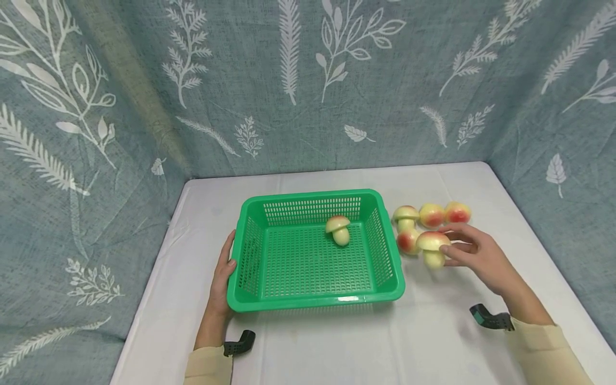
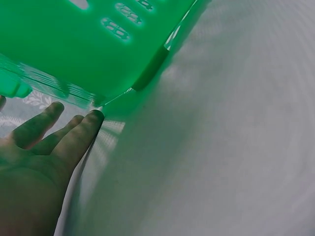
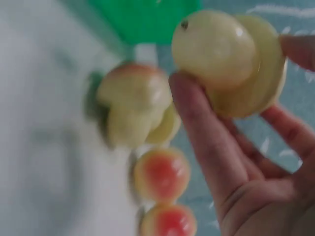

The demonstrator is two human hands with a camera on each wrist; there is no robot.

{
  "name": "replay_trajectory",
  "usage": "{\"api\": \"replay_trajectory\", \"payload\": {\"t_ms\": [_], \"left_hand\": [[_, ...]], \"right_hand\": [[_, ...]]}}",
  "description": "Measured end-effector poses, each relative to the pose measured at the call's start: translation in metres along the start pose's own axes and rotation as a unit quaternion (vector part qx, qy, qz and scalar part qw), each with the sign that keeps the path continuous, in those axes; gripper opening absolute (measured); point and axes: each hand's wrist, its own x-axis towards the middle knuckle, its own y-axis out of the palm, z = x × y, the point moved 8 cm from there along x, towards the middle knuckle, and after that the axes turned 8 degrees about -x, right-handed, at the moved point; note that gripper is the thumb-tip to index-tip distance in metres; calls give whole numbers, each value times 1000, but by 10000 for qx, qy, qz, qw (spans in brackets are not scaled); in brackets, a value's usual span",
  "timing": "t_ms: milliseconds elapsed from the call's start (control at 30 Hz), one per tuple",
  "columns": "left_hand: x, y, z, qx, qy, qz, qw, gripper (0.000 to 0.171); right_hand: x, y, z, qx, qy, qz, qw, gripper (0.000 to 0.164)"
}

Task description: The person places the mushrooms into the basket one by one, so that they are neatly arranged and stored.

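Right hand: fingers pinched one mushroom above worktop, beside green basket | left hand: fingers lay extended against basket's side, likely steadying it | second mushroom lay inside

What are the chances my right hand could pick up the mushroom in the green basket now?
Probably not straight away: the right hand holds another mushroom, so its grip likely needs freeing first. Otherwise, the open top of the green basket leaves the mushroom inside uncovered.

A white table bears a green basket and red-yellow pieces.
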Motion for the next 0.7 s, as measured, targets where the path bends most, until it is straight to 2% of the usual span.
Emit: {"api": "replay_trajectory", "payload": {"t_ms": [133,267,467,700], "left_hand": [[0,-1,1,-10,7,-5,10000,75],[0,-2,2,72,10,-13,10000,75],[-1,-1,2,2,60,57,10000,74],[-1,0,-1,73,111,40,9999,73]], "right_hand": [[3,1,17,114,-99,-178,9997,41],[6,3,24,295,-137,-308,9990,39],[11,9,28,497,-174,-326,9981,40],[19,13,46,349,-300,-239,9987,39]]}}
